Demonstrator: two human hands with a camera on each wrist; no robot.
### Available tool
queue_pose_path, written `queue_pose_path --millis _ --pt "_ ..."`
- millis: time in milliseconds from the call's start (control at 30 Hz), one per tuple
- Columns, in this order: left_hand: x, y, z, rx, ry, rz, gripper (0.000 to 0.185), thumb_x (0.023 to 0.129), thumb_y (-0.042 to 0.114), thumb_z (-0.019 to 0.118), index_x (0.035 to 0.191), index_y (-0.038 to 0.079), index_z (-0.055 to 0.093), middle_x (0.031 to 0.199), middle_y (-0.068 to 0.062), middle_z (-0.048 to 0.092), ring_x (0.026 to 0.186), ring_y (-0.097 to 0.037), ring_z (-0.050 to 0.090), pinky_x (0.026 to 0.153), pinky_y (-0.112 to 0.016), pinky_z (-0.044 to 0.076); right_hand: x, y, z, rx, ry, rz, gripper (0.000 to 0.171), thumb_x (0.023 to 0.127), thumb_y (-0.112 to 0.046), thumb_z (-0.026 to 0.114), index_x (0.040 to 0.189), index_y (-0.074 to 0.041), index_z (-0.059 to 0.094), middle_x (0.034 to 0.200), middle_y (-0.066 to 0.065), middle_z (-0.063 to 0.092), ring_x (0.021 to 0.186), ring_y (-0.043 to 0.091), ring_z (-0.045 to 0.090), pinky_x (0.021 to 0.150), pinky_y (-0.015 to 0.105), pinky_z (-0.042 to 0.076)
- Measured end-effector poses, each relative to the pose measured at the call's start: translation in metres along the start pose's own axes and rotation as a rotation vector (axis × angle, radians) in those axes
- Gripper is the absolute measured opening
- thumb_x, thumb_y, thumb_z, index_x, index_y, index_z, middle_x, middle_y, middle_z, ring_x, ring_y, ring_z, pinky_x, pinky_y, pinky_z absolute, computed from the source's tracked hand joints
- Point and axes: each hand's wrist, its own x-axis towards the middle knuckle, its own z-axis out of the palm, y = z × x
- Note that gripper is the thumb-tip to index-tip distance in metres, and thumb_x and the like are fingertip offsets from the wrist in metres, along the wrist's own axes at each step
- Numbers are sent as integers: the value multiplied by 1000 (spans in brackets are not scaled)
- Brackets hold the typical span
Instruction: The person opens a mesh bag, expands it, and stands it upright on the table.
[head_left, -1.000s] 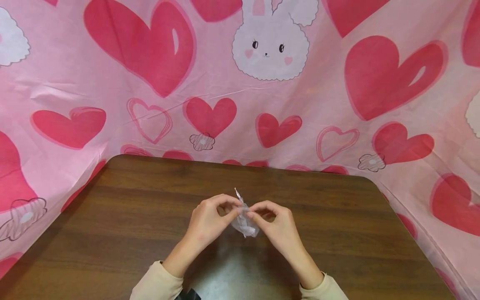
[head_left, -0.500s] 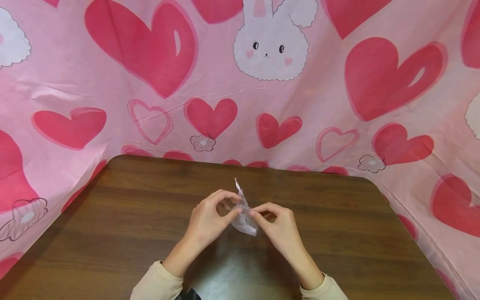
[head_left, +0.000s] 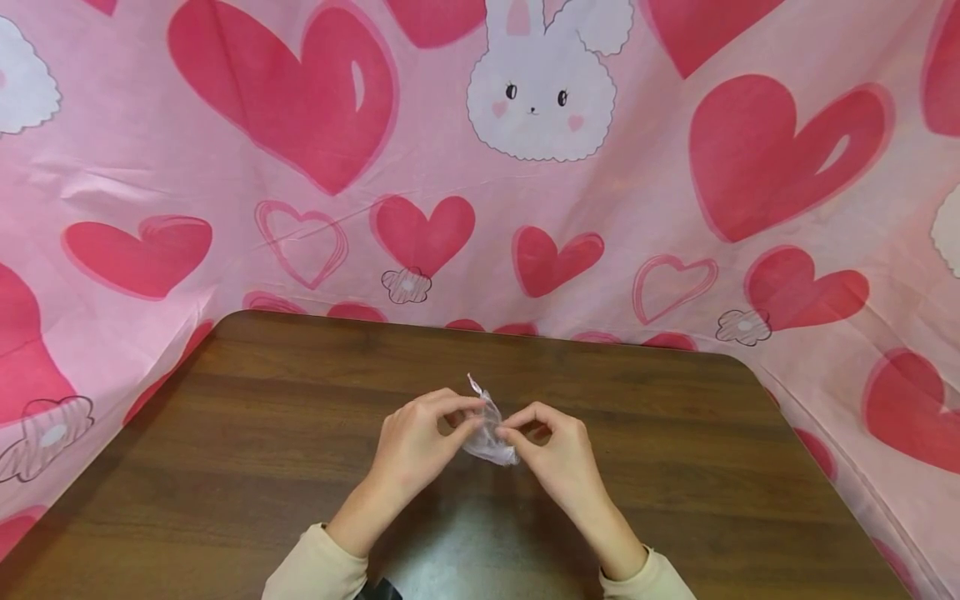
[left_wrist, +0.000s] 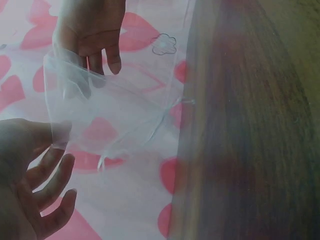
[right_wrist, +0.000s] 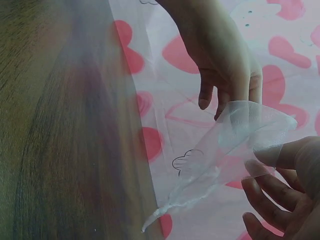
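A small, sheer white drawstring pouch (head_left: 491, 451) hangs between my two hands above the table. My left hand (head_left: 415, 440) pinches one side of it between thumb and index finger. On the other side, my right hand (head_left: 561, 460) pinches it in the same way. The left wrist view shows the thin see-through cloth (left_wrist: 105, 107) spread between the hands, with thin cords at its gathered part. From the right wrist, the pouch (right_wrist: 225, 150) narrows to a twisted tail pointing away from the hands. The other fingers of both hands curl loosely around nothing.
A dark brown wooden table (head_left: 300, 375) with rounded far corners lies under the hands. Behind and beside it hangs a pink cloth (head_left: 435, 167) with hearts and a rabbit. A small black object (head_left: 382, 589) shows at the bottom edge by the left sleeve.
The twisted tail of the pouch rose and then came back down. Its lower part has lifted slightly and the folds have shifted. Both hands keep their pinch and have hardly moved.
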Motion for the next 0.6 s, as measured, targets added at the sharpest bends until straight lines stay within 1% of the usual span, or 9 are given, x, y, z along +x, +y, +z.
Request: queue_pose_path --millis 100,200,267,367,500,600 --pt "-1 -1 0 18 11 10 18 78 22 86 94 27 80 81 23 61 61 3 53 53 -24 41 0 -1 0 1 -15 5 14 79 -5 83 84 -15 76 80 -11 71 75 8 65 70 31 52" --pt "-1 -2 0 20 48 12 15 78 22 86 90 29 80 84 24 62 65 1 57 55 -24 43 -1 -1 0 -12 -44 4 13 81 -7 81 90 -16 77 83 -11 72 76 7 65 70 33 53" --pt "-1 -3 0 18 76 4 15 78 22 86 88 30 80 86 24 64 67 0 59 56 -25 44 -1 -2 1 -23 -60 -6 13 83 -8 80 93 -16 78 85 -10 72 77 7 65 71 33 53" --pt "-1 -3 -1 18 98 -14 14 78 23 86 87 31 79 88 24 67 67 1 58 57 -26 44 -2 -3 1 -48 -75 -21 11 84 -9 79 93 -16 79 86 -11 73 77 7 64 71 32 52" --pt "-1 -1 -2 21 79 -40 13 78 25 86 86 31 78 84 17 71 62 -1 56 56 -28 42 -2 -3 1 -67 -58 -43 10 83 -6 79 88 -15 79 83 -11 73 76 7 65 71 31 52" --pt "-2 -1 -2 15 54 -48 12 79 25 85 85 31 76 80 15 70 63 -4 59 57 -29 43 -1 -4 1 -56 -27 -48 12 81 -4 80 86 -15 78 80 -12 73 74 6 66 70 32 53"
